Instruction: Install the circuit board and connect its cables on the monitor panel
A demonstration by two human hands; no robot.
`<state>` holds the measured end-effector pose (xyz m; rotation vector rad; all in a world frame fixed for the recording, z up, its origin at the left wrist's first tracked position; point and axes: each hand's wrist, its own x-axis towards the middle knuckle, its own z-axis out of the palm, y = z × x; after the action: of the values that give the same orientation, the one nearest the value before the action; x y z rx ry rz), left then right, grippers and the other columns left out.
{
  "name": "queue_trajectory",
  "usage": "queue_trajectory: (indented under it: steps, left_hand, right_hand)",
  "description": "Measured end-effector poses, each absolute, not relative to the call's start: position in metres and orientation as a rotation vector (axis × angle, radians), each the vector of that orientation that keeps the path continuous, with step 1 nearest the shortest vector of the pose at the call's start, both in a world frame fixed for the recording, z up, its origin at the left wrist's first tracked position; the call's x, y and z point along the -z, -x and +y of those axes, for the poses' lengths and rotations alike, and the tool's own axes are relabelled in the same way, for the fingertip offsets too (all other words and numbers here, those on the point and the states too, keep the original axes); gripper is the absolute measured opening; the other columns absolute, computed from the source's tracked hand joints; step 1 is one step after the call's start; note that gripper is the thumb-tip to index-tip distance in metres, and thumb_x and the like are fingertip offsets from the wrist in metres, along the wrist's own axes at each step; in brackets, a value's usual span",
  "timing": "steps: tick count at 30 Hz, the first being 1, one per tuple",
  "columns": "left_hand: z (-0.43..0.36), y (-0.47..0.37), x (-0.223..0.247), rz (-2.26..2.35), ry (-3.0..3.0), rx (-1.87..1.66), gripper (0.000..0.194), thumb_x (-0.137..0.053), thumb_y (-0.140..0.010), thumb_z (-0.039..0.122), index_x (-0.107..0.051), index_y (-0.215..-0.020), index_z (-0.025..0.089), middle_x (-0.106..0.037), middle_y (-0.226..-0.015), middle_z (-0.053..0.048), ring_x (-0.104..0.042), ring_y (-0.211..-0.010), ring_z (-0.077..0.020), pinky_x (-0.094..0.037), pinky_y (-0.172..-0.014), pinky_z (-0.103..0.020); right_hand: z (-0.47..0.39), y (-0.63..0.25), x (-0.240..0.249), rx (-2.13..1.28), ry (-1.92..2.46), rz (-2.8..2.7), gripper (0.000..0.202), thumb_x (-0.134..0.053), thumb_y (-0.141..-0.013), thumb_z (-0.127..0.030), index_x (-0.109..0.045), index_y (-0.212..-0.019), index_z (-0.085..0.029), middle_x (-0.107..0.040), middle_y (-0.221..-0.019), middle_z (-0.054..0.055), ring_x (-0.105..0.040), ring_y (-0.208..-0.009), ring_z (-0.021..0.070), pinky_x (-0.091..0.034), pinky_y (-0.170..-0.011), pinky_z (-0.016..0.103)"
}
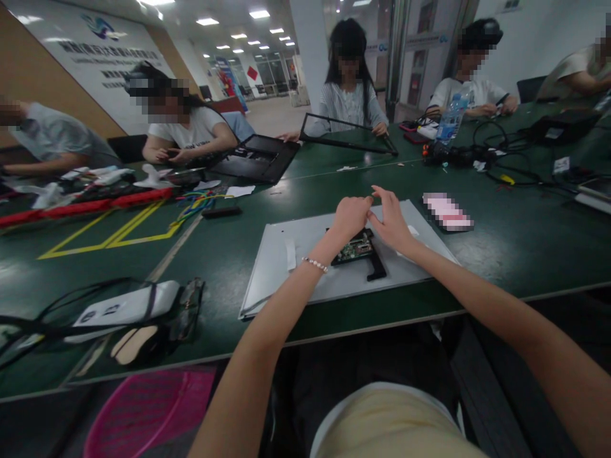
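My left hand (352, 215) is closed, with curled fingers pointing right, above a small green circuit board (353, 251) in a black frame (378, 267). What its fingertips pinch, if anything, is hidden. Close against them is my right hand (392, 219), its thumb and forefinger apart and fingers stretched out. Board and frame lie on a flat silver-grey panel (267, 267) at the table's front edge, and my left wrist partly covers the board. A white strip (291, 254) rests on the panel left of my wrist.
A phone (447, 211) lies right of the panel on the green table (520, 254). Cables and a white device (128, 308) are at left, above a pink basket (147, 407). Across the table a person holds a black frame (344, 135); a black cover (258, 159) lies beside it. A bottle (449, 121) stands behind.
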<state>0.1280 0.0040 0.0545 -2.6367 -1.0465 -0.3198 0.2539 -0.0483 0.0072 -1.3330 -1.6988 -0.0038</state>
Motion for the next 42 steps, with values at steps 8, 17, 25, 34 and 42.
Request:
queue_trajectory:
  steps: [8,17,25,34,42]
  left_hand:
    - [0.005,-0.121,-0.032,-0.995,2.717,0.219,0.018,-0.050,-0.089,0.009,-0.067,-0.095,0.009,-0.071,-0.094,-0.015,-0.067,-0.095,-0.0261,-0.047,-0.084,-0.035]
    - [-0.001,-0.122,-0.027,-1.139,2.802,0.229,0.024,-0.047,-0.090,0.005,-0.066,-0.105,0.008,-0.070,-0.103,-0.016,-0.066,-0.099,-0.0231,-0.050,-0.087,-0.032]
    - [-0.006,-0.124,-0.024,-1.132,2.807,0.262,0.024,-0.049,-0.088,0.004,-0.068,-0.102,0.007,-0.067,-0.104,-0.017,-0.064,-0.103,-0.0226,-0.048,-0.090,-0.030]
    - [0.002,-0.120,-0.015,-1.028,2.794,0.315,0.023,-0.046,-0.090,0.007,-0.068,-0.098,0.008,-0.066,-0.096,-0.014,-0.062,-0.097,-0.0234,-0.048,-0.084,-0.032]
    - [0.005,-0.120,-0.011,-0.998,2.782,0.314,0.023,-0.046,-0.092,0.010,-0.068,-0.100,0.011,-0.065,-0.096,-0.012,-0.061,-0.095,-0.0220,-0.047,-0.081,-0.031]
  right_hand:
    - [-0.034,-0.256,0.016,-0.354,1.381,-1.892,0.049,-0.040,-0.090,-0.022,-0.036,-0.139,-0.014,-0.056,-0.131,0.017,-0.053,-0.123,0.0282,-0.042,-0.103,0.046]
    - [-0.039,-0.261,0.004,-0.366,1.427,-1.988,0.037,-0.043,-0.089,-0.020,-0.050,-0.125,-0.014,-0.063,-0.122,0.016,-0.058,-0.114,0.0277,-0.044,-0.098,0.042]
    - [-0.030,-0.269,0.014,-0.273,1.450,-2.058,0.046,-0.051,-0.076,-0.008,-0.055,-0.122,-0.011,-0.062,-0.122,0.016,-0.056,-0.115,0.0278,-0.042,-0.100,0.041]
    - [-0.026,-0.274,0.016,-0.191,1.497,-2.096,0.027,-0.049,-0.082,-0.011,-0.063,-0.105,-0.012,-0.065,-0.108,0.015,-0.057,-0.104,0.0258,-0.043,-0.094,0.039]
    - [-0.022,-0.276,0.016,-0.130,1.552,-2.071,0.020,-0.054,-0.082,-0.015,-0.068,-0.096,-0.014,-0.069,-0.103,0.013,-0.061,-0.099,0.0258,-0.044,-0.090,0.036]
